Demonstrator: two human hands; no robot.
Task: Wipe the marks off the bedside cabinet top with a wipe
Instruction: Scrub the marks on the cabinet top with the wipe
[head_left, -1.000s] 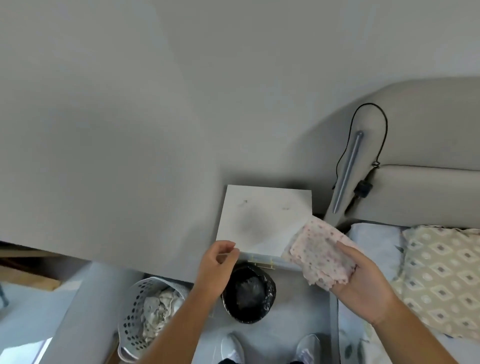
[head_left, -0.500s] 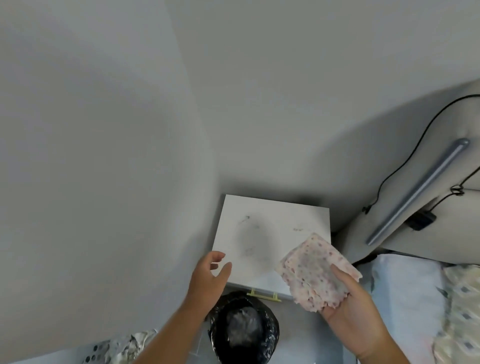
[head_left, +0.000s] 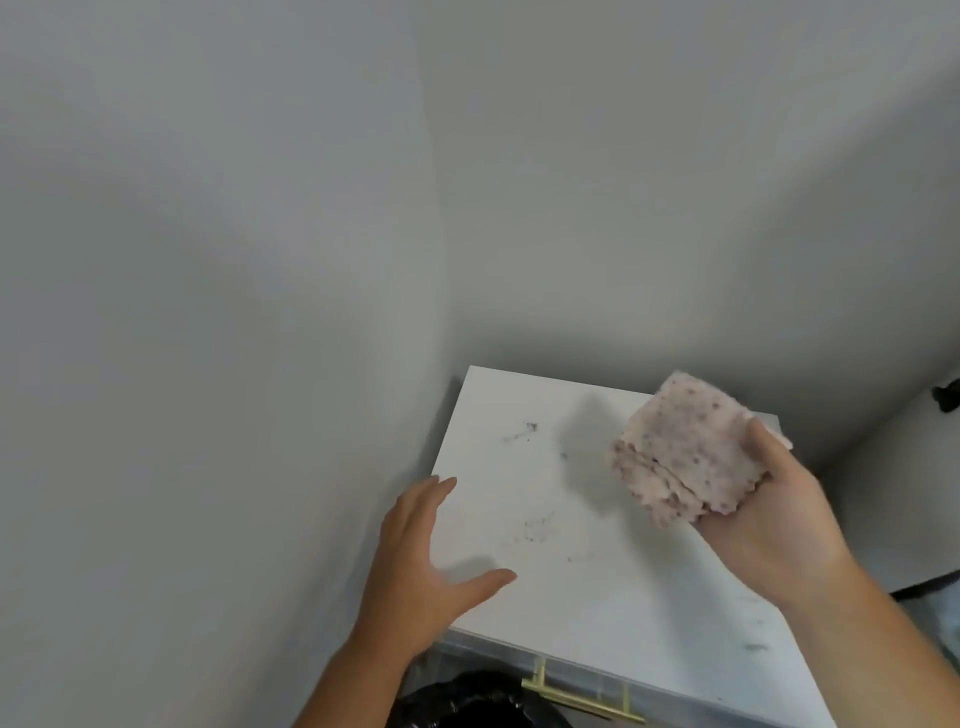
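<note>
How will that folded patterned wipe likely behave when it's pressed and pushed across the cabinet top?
The wipe, folded in layers in the right hand, looks soft and floppy, so it should flatten under pressure. It seems light. Its loose scalloped edges may bunch or unfold when dragged.

A white bedside cabinet top (head_left: 597, 587) fills the corner where two pale grey walls (head_left: 260, 234) meet, its left and far edges close against them. Dark marks (head_left: 522, 432) smudge the surface near the far left, a fainter scatter of specks (head_left: 535, 530) lies toward the middle, and a short dark streak (head_left: 756, 647) sits near the front right edge. A soft shadow (head_left: 589, 447) falls across the far half. Below the front edge runs a brass-coloured drawer handle (head_left: 582, 699). Nothing visibly rests flat on the top besides the marks.
</note>
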